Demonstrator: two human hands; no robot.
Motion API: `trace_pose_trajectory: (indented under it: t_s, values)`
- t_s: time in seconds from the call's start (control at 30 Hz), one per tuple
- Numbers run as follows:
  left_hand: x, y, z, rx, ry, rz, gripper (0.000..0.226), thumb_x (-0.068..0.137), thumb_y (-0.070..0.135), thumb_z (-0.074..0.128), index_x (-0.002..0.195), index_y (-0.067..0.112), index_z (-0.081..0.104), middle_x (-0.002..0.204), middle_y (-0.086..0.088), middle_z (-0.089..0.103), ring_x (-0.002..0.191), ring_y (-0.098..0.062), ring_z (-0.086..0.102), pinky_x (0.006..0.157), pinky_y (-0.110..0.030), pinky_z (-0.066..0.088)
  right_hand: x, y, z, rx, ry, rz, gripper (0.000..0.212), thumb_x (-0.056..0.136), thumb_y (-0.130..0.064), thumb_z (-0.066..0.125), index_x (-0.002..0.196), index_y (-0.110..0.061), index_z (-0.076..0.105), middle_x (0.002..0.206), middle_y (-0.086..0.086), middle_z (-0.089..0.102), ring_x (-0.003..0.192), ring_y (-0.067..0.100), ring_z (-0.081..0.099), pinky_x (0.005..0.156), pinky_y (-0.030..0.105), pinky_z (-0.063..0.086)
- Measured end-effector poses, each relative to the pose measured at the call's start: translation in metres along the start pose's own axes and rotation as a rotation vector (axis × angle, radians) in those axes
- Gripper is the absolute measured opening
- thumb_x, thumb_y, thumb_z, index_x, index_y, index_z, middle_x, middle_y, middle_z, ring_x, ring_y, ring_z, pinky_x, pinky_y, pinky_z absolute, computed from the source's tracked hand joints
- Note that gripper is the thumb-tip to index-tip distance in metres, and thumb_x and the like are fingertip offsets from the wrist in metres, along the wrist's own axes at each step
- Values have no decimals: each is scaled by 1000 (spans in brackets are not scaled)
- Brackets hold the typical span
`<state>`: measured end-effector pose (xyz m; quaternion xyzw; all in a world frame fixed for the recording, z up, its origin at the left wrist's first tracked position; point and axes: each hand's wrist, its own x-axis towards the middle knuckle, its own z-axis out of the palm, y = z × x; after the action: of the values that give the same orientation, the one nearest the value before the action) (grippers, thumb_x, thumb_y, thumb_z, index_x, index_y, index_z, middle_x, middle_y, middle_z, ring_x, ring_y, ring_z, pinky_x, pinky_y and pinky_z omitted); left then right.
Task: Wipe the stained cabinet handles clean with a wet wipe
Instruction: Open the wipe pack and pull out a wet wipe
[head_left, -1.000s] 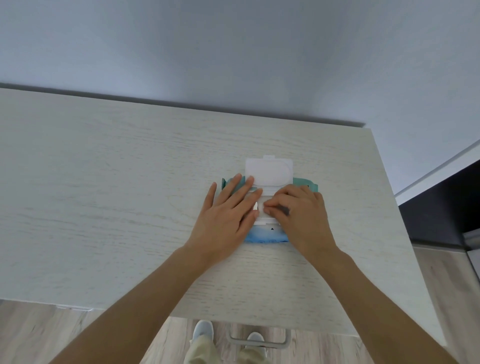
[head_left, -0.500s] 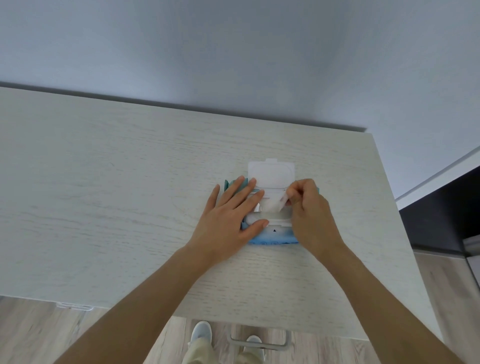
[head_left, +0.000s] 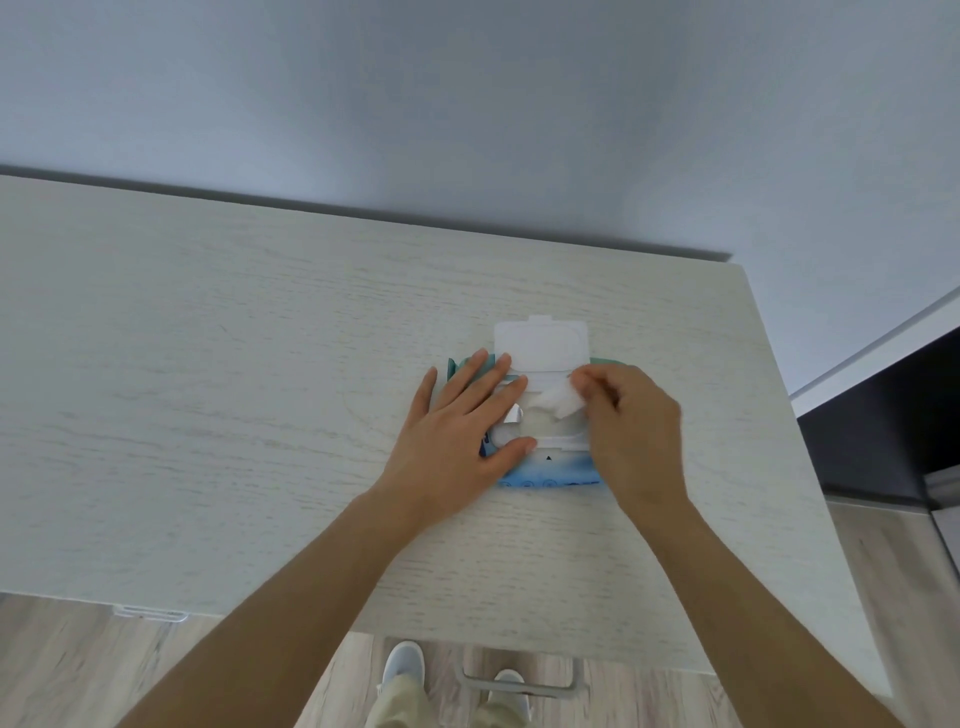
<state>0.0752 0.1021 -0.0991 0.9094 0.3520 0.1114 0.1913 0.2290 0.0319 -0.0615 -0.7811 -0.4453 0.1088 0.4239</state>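
Note:
A blue-and-teal wet wipe pack lies on the pale wood cabinet top, its white lid flipped open toward the wall. My left hand lies flat on the left half of the pack, fingers spread, pressing it down. My right hand pinches the corner of a white wet wipe that sticks partly out of the opening. Below the cabinet's front edge a grey metal handle shows, and a second white handle sits further left.
A grey wall rises behind the cabinet. At the right stands a dark unit with a white top edge. Light wood floor and my white shoes show below the front edge.
My right hand went from pressing at the pack's opening to pinching a wipe and drawing it up and to the right. My left hand stayed on the pack.

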Motion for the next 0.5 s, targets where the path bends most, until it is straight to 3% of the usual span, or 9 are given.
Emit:
trace_pose_trajectory:
  t_s: [0.07,0.2,0.33,0.43,0.5]
  values:
    - [1,0,0,-2,9,1,66,91,60,34,151,34,21,156,20,2,139,7,-19,119,-36,-8,0,2,0,16,42,76,13,93,-13,53,96,-17,65,93,-5,59,83,8,55,67,3,37]
    - [0,0,2,-9,20,1,65,92,58,38,150,32,24,158,17,6,143,2,-14,120,-37,-6,-6,0,7,-130,-79,-168,19,91,-18,58,108,-13,67,105,-1,47,88,11,49,74,12,41]
    - [0,0,2,15,11,-5,66,92,59,35,151,32,21,158,17,4,143,1,-15,120,-37,-7,-5,3,11,-266,-174,-290,19,85,-14,66,101,-6,71,97,10,57,88,24,52,72,25,44]
    - [1,0,2,6,4,-19,68,90,62,33,151,34,20,158,18,4,140,5,-18,119,-36,-9,-4,2,10,-243,-88,-306,11,86,-4,63,92,0,71,87,11,61,79,22,56,70,16,41]
    - [2,0,1,1,-4,-29,70,88,63,30,151,34,20,158,19,3,139,7,-19,119,-35,-10,0,0,2,-69,78,-117,10,88,-7,61,89,-8,71,87,0,59,76,12,55,69,6,39]
